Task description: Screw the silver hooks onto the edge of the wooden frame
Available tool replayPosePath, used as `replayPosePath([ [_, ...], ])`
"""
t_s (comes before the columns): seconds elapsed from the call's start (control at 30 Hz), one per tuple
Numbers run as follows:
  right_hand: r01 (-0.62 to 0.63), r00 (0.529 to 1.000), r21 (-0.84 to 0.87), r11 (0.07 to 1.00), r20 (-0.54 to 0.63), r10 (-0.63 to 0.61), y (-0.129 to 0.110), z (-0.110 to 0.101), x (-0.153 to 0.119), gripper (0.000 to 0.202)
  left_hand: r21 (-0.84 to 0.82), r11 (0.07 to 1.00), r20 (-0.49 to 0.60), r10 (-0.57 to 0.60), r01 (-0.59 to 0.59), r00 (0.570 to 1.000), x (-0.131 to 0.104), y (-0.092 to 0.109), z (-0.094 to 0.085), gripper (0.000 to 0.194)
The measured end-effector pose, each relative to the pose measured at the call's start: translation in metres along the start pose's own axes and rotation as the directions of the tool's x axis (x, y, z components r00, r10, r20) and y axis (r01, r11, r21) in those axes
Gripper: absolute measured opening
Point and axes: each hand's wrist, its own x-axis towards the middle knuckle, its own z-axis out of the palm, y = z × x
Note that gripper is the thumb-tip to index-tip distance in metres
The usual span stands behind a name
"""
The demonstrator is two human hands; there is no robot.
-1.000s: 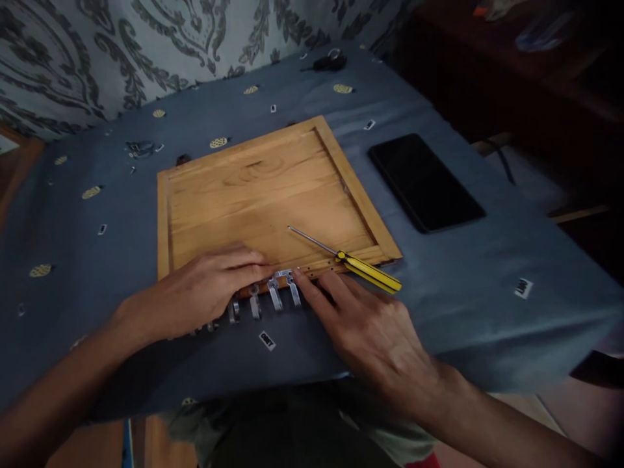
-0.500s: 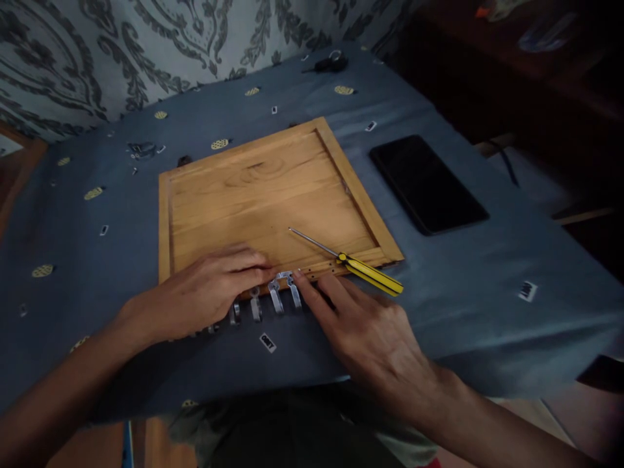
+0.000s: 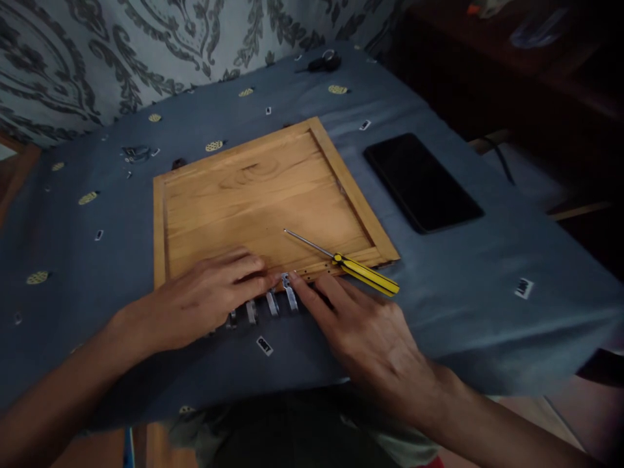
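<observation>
A framed wooden panel (image 3: pixel 253 195) lies on the cloth-covered table, with several shiny metal hooks (image 3: pixel 273 303) along its near edge. My left hand (image 3: pixel 205 296) rests over that edge, fingers bent together and tips pressed on the left of the rightmost metal hook (image 3: pixel 288 292). From the other side, my right hand (image 3: pixel 370 331) touches the same hook with its index fingertip, the other fingers curled at the edge. Small dark holes show in the frame just right of it. A yellow-and-black screwdriver (image 3: pixel 365 273) lies across the panel's near right corner, held by neither hand.
A dark phone (image 3: pixel 423 183) lies right of the panel. At the back are a small black object with a ring (image 3: pixel 325 62) and, to the left, small dark bits (image 3: pixel 135 154). The blue tablecloth (image 3: pixel 492 279) drops at the front edge near my lap.
My left fingertips have shifted right, closer to the rightmost hook and my right index finger. The hook's top looks slightly turned. The screwdriver stays on the panel; the whole view has shifted a little.
</observation>
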Motion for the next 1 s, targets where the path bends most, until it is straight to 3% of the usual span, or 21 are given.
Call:
replayPosePath([
  [0.2,-0.034,0.997,0.225,0.974,-0.054,0.047,0.008,0.011,-0.007,0.046,0.121,0.993,0.101,-0.009,-0.004,0.995,0.001,0.006,-0.008,0.041],
  [0.43,-0.071,0.99,0.357,0.931,-0.086,0.108,0.009,0.012,-0.011,0.043,0.113,0.993,0.053,-0.029,0.023,0.998,-0.005,0.007,0.0,0.044],
  [1.0,-0.021,0.996,0.247,0.969,-0.076,0.04,0.01,0.006,-0.006,0.042,0.132,0.991,0.024,-0.042,0.039,0.999,-0.007,0.01,0.006,0.04],
])
